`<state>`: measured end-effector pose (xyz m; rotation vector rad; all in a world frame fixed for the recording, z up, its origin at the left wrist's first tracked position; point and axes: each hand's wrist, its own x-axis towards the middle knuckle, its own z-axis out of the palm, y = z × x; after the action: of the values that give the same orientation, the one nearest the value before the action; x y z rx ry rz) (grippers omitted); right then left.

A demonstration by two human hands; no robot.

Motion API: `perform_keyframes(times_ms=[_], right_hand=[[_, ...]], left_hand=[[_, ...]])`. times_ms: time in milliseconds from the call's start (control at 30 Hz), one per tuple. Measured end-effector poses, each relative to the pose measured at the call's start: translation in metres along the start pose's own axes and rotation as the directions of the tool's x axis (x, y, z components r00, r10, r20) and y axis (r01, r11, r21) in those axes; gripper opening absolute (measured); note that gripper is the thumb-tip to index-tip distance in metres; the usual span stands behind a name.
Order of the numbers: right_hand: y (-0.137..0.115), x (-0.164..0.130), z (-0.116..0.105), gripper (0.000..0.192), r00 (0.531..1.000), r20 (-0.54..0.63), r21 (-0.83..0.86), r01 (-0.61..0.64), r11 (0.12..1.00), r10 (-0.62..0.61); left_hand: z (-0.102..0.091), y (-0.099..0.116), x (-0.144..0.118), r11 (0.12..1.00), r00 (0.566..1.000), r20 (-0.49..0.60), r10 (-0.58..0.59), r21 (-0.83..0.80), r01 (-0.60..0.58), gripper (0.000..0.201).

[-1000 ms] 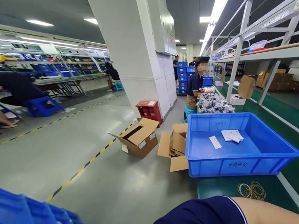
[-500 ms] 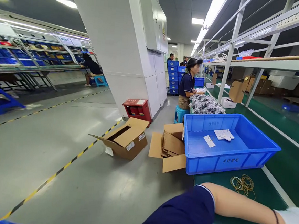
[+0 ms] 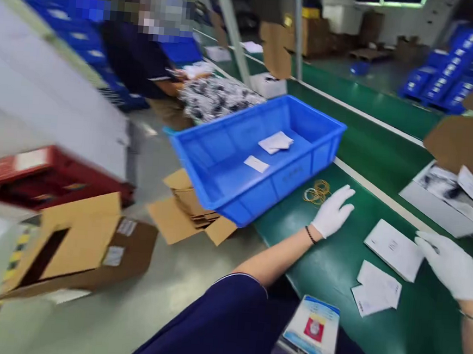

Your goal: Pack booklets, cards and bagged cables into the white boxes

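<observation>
White-gloved left hand (image 3: 334, 211) and right hand (image 3: 448, 264) are unclenched, the latter just beside a flat white rectangular box (image 3: 394, 249) inward of the green worktop's (image 3: 322, 276) near edge, contact unclear. A white carton's (image 3: 432, 209) contents are blurred, its brown flap (image 3: 466, 143) cut off; white papers (image 3: 276, 142) are held in the blue plastic bin (image 3: 291, 176).

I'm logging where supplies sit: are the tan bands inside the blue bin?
No, the tan bands lie on the green tabletop, outside the blue bin and near the gloved left hand.
</observation>
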<state>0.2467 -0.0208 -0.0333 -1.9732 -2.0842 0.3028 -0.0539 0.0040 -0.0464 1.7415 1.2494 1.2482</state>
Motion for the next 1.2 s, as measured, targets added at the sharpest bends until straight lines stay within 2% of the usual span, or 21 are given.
perform_keyframes(times_ms=[33, 100, 200, 267, 333, 400, 500, 600, 667, 700, 767, 800, 833, 900, 933, 1000, 1067, 1133, 1200], right_hand=[[0.011, -0.015, -0.003, 0.037, 0.997, 0.067, -0.023, -0.036, 0.999, 0.037], [0.018, -0.026, -0.003, 0.053, 0.987, 0.143, -0.081, -0.066, 0.994, 0.078], [0.016, -0.015, 0.007, 0.077, 0.985, 0.139, -0.185, -0.075, 0.980, 0.101], [0.018, -0.006, 0.015, 0.080, 0.980, 0.150, -0.176, -0.101, 0.979, 0.128], [0.025, -0.003, 0.019, 0.073, 0.979, 0.154, -0.108, -0.119, 0.987, 0.135], [0.031, -0.006, 0.021, 0.066, 0.991, 0.087, -0.057, -0.098, 0.994, 0.103], [0.031, -0.016, 0.015, 0.054, 0.991, -0.123, -0.020, -0.065, 0.998, 0.062], [0.013, -0.031, 0.002, 0.045, 0.949, -0.264, 0.125, -0.142, 0.982, 0.171], [-0.005, -0.041, -0.009, 0.041, 0.940, -0.283, 0.211, -0.134, 0.968, 0.192], [-0.014, -0.046, -0.013, 0.041, 0.943, -0.291, 0.224, -0.097, 0.970, 0.162], [-0.031, -0.056, -0.019, 0.042, 0.944, -0.319, 0.198, -0.018, 0.980, 0.081], [-0.038, -0.063, -0.020, 0.046, 0.934, -0.349, 0.170, -0.017, 0.985, 0.076], [-0.044, -0.070, -0.020, 0.050, 0.924, -0.373, 0.139, -0.038, 0.990, 0.087], [-0.052, -0.087, -0.016, 0.058, 0.939, -0.332, 0.067, -0.076, 0.995, 0.094], [-0.056, -0.097, -0.011, 0.061, 0.962, -0.263, 0.015, -0.072, 0.997, 0.073], [-0.062, -0.116, 0.001, 0.064, 0.995, -0.096, -0.123, -0.010, 0.992, -0.002], [-0.069, -0.132, 0.014, 0.073, 0.999, 0.003, -0.259, 0.042, 0.965, -0.043], [-0.075, -0.143, 0.026, 0.079, 0.999, 0.027, -0.333, 0.041, 0.942, -0.033], [-0.078, -0.149, 0.033, 0.069, 0.999, 0.040, -0.310, 0.014, 0.951, -0.002]], left_hand=[[-0.003, 0.000, 0.002, 0.999, 1.000, 0.004, -0.007, -0.037, 0.007, 0.039], [-0.006, 0.001, 0.000, 0.996, 1.000, 0.024, -0.019, -0.083, 0.021, 0.036], [-0.007, 0.007, -0.009, 0.995, 0.998, 0.047, -0.029, -0.095, 0.033, 0.032], [-0.008, 0.010, -0.013, 0.996, 0.998, 0.056, -0.028, -0.084, 0.032, 0.031], [-0.009, 0.012, -0.015, 0.997, 0.997, 0.068, -0.031, -0.069, 0.036, 0.030], [-0.011, 0.012, -0.016, 0.997, 0.996, 0.083, -0.043, -0.064, 0.049, 0.028], [-0.008, 0.014, -0.015, 0.994, 0.993, 0.107, -0.055, -0.083, 0.064, 0.028], [0.005, 0.026, -0.013, 0.982, 0.986, 0.164, -0.038, -0.174, 0.067, 0.042], [0.017, 0.036, -0.009, 0.960, 0.960, 0.277, -0.044, -0.253, 0.117, 0.062], [0.022, 0.041, -0.008, 0.952, 0.930, 0.364, -0.055, -0.260, 0.159, 0.066], [0.031, 0.046, -0.005, 0.953, 0.850, 0.516, -0.106, -0.191, 0.235, 0.053], [0.032, 0.045, -0.004, 0.957, 0.828, 0.542, -0.142, -0.139, 0.255, 0.043], [0.032, 0.043, -0.004, 0.959, 0.832, 0.525, -0.179, -0.096, 0.268, 0.035], [0.026, 0.034, -0.005, 0.951, 0.883, 0.400, -0.245, -0.080, 0.300, 0.029], [0.022, 0.027, -0.007, 0.943, 0.905, 0.331, -0.269, -0.103, 0.318, 0.029], [0.013, 0.016, -0.010, 0.914, 0.921, 0.237, -0.309, -0.194, 0.356, 0.033], [0.006, 0.008, -0.014, 0.867, 0.919, 0.209, -0.334, -0.314, 0.386, 0.036], [0.002, 0.006, -0.018, 0.823, 0.917, 0.215, -0.336, -0.406, 0.397, 0.038], [0.001, 0.010, -0.021, 0.795, 0.913, 0.237, -0.333, -0.449, 0.407, 0.039]])
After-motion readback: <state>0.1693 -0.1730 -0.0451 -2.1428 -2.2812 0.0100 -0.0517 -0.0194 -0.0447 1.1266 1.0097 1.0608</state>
